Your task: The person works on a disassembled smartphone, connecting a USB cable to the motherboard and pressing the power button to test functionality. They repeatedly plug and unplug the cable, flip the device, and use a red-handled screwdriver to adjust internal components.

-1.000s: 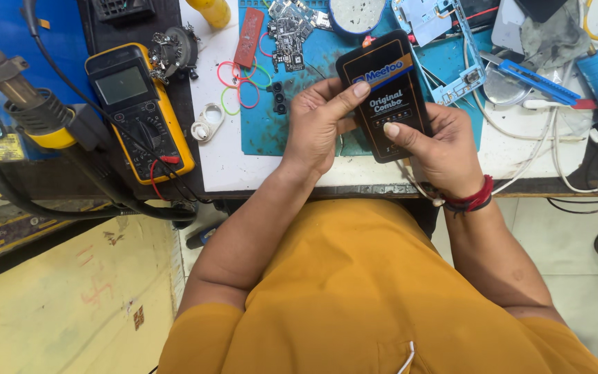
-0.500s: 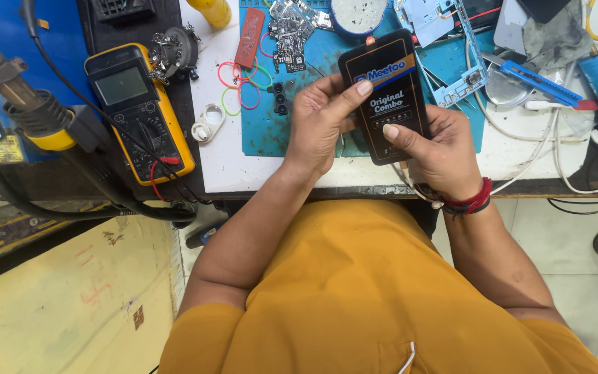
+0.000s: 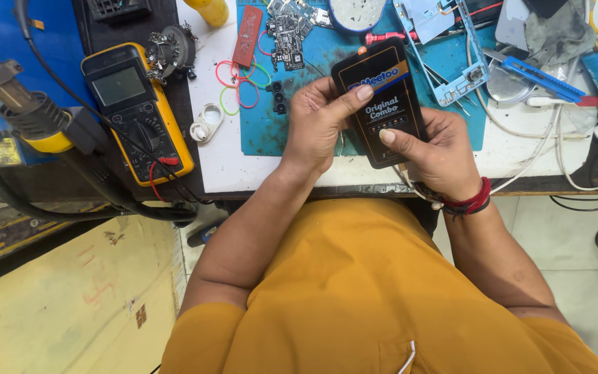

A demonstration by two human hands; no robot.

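Observation:
Both my hands hold a flat black rectangular packet (image 3: 381, 102) with pale lettering and an orange-and-blue stripe, just above the front edge of the workbench. My left hand (image 3: 318, 123) grips its left side, thumb laid across the top of the face. My right hand (image 3: 436, 149) holds the lower right edge with the thumb pressed on the front; a red thread band circles that wrist. Under the packet lies a blue work mat (image 3: 271, 131).
A yellow multimeter (image 3: 136, 111) lies at the left with a hot-air tool (image 3: 29, 114) and hoses beside it. Coloured rubber bands (image 3: 240, 86), circuit boards (image 3: 286, 31), a pale blue phone frame (image 3: 451, 48), a blue knife (image 3: 534, 75) and white cables (image 3: 541, 166) lie across the bench.
The packet and both hands stay in nearly the same place; my thumbs shift slightly on its face.

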